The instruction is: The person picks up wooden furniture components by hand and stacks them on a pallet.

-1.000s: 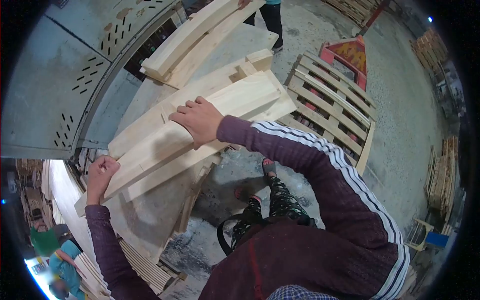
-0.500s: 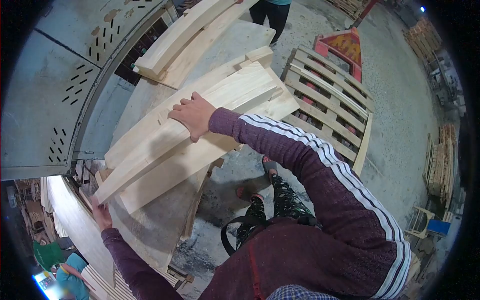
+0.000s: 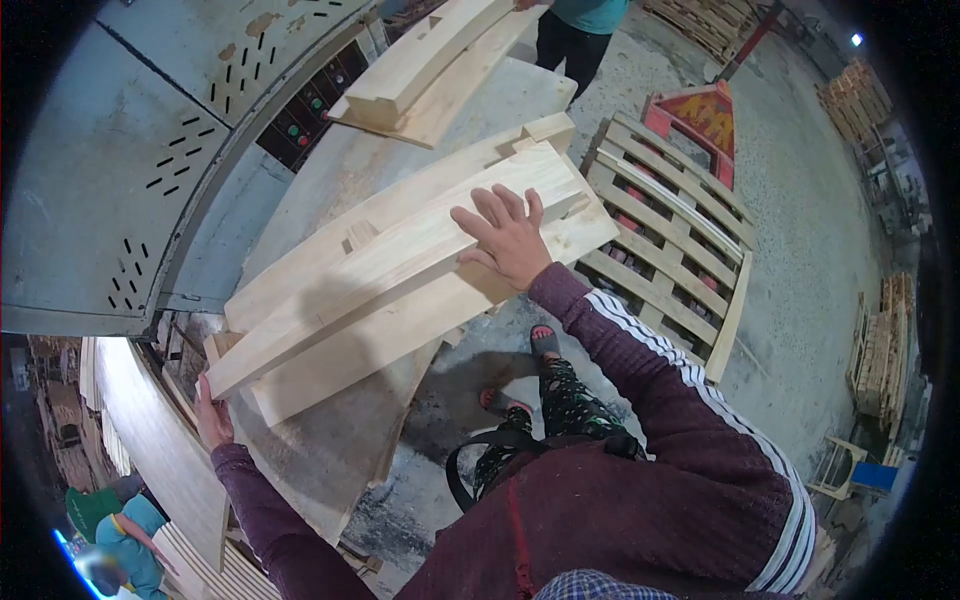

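Observation:
A long, pale, slightly curved wooden beam (image 3: pixel 410 230) lies slantwise on a wide light wooden board (image 3: pixel 340 375). At the beam's lower left end is my left hand (image 3: pixel 213 418), its fingers and thumb around the end corner. My right hand (image 3: pixel 508 245) is over the beam's right half, fingers spread apart and the palm by its near edge. Behind the beam, a second wooden piece (image 3: pixel 290 275) with a small notch runs alongside. All of these rest on a worn table (image 3: pixel 315 460).
Another curved beam (image 3: pixel 420 60) on a board lies further back, where a person (image 3: pixel 590 15) stands. At left is a blue-grey machine (image 3: pixel 90 200) with buttons. A slatted pallet (image 3: pixel 670 230) and red pallet jack (image 3: pixel 725 130) are at right. Another person (image 3: pixel 135 545) bends at lower left.
My right hand has slid right along the beam and its fingers have spread. My left hand stays at the beam's end. The view has shifted slightly.

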